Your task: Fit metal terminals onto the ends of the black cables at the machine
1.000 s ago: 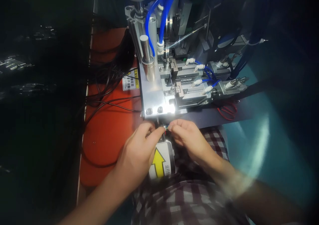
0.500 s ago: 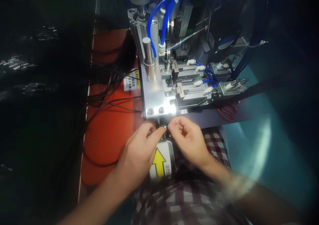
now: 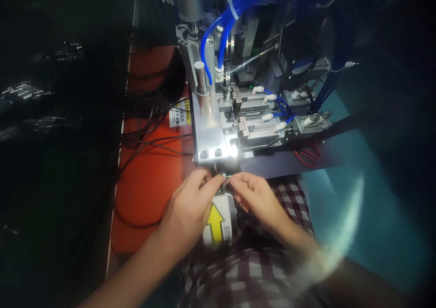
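Note:
Just in front of the machine's metal plate (image 3: 209, 137), my left hand (image 3: 189, 203) is closed, thumb and forefinger pinching a small white connector (image 3: 225, 176). Thin coloured wires (image 3: 229, 176), green and red among them, run from it toward the right. My right hand (image 3: 259, 196) is closed on these wires with its fingertips, very close to the left thumb. Most of the connector is hidden by the fingers. Below both hands lies a white label with a yellow arrow (image 3: 216, 221).
Pneumatic cylinders with white fittings (image 3: 267, 117) and blue air tubes (image 3: 235, 15) stand ahead. Black cables (image 3: 146, 117) cross the orange-red surface (image 3: 146, 185) at left. A looped red wire (image 3: 308, 156) lies at right. A vertical metal post (image 3: 201, 78) rises from the plate.
My right hand has turned slightly and its fingers are straighter; the coloured wires now show between the fingertips. My left hand has kept its pinch. The view has shifted a little.

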Motion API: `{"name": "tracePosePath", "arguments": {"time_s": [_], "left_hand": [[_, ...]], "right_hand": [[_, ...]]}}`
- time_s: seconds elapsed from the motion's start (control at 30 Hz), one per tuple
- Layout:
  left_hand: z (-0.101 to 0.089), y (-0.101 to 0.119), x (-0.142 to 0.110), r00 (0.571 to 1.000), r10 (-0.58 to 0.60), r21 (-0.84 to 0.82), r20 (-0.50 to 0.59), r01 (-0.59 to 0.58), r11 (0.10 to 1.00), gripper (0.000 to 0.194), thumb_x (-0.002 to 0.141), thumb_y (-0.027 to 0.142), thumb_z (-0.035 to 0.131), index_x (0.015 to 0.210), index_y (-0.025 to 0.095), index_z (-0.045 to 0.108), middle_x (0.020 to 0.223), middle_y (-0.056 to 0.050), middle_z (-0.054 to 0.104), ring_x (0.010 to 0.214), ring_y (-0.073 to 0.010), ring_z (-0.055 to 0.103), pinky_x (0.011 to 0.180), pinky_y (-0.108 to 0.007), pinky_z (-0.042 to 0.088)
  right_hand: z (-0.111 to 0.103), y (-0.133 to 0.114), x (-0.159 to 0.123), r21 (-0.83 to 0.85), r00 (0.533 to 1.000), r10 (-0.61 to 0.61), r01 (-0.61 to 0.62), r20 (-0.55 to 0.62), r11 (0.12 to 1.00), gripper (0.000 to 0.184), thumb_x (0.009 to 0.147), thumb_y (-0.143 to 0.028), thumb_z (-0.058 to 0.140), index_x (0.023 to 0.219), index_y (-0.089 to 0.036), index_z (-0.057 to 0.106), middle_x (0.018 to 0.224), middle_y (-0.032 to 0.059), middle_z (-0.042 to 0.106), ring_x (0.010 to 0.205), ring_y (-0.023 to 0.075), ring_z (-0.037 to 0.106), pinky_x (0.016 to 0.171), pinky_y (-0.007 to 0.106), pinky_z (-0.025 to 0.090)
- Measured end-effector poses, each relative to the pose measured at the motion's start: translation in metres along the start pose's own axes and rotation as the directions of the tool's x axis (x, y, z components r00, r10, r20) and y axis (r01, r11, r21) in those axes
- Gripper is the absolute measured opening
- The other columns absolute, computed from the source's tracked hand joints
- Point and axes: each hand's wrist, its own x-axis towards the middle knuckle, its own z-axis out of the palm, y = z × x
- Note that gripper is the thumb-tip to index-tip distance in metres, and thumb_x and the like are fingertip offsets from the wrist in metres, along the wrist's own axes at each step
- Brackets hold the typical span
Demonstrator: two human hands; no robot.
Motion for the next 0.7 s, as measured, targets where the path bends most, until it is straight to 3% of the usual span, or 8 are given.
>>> {"name": "tracePosePath", "arguments": {"time_s": [0.2,0.37,0.53,0.63,0.7], "left_hand": [[0.0004,0.0001,0.0,1.0,-0.014,-0.038,-0.005,0.014,0.999,0.028,0.089,0.008,0.045,0.106,0.012,0.066,0.086,-0.007,0.056,0.075,-0.0154,0.059,0.065,-0.024,0.053],[-0.001,-0.0006,0.0003,1.0,-0.006,-0.073,0.015,0.007,0.997,0.028,0.086,0.004,0.045,0.104,0.01,0.065,0.088,-0.008,0.057,0.077,-0.0162,0.06,0.066,-0.025,0.053],[-0.0038,-0.0009,-0.0007,1.0,0.005,-0.109,0.024,-0.003,0.994,0.028,0.085,0.002,0.046,0.107,0.01,0.062,0.091,-0.008,0.059,0.08,-0.0163,0.059,0.07,-0.026,0.053],[-0.0054,0.0,-0.0004,1.0,-0.007,-0.118,0.015,0.008,0.993,0.027,0.086,0.002,0.046,0.107,0.011,0.061,0.092,-0.007,0.06,0.082,-0.0158,0.059,0.073,-0.025,0.052],[-0.0061,0.0008,0.0003,0.999,-0.014,-0.107,0.03,0.017,0.994,0.027,0.086,0.003,0.046,0.107,0.011,0.061,0.092,-0.007,0.059,0.082,-0.0155,0.059,0.072,-0.025,0.052]], "right_hand": [[0.0076,-0.0008,-0.0083,0.061,0.997,0.054,-0.051,-0.048,0.997,0.025,0.071,-0.036,0.073,0.071,-0.014,0.061,0.046,-0.0081,0.046,0.04,0.0039,0.036,0.039,0.017,0.026],[0.0058,-0.0019,-0.0051,0.06,0.997,0.071,-0.07,-0.021,0.996,0.025,0.073,-0.037,0.071,0.074,-0.013,0.062,0.048,-0.0062,0.052,0.041,0.0044,0.041,0.04,0.017,0.03],[0.0079,0.0017,-0.0045,0.043,0.999,0.03,-0.029,-0.021,0.999,0.023,0.075,-0.036,0.067,0.073,-0.015,0.059,0.048,-0.0076,0.048,0.04,0.0049,0.039,0.04,0.018,0.029],[0.0084,0.0036,-0.0063,-0.061,0.998,-0.046,0.043,-0.047,0.997,0.02,0.08,-0.034,0.061,0.073,-0.017,0.055,0.047,-0.0086,0.043,0.04,0.0059,0.035,0.039,0.019,0.026],[0.007,0.0036,-0.0083,-0.217,0.979,-0.182,0.159,-0.088,0.963,0.015,0.082,-0.03,0.058,0.075,-0.018,0.055,0.051,-0.0076,0.043,0.044,0.0073,0.037,0.042,0.021,0.028]]}}
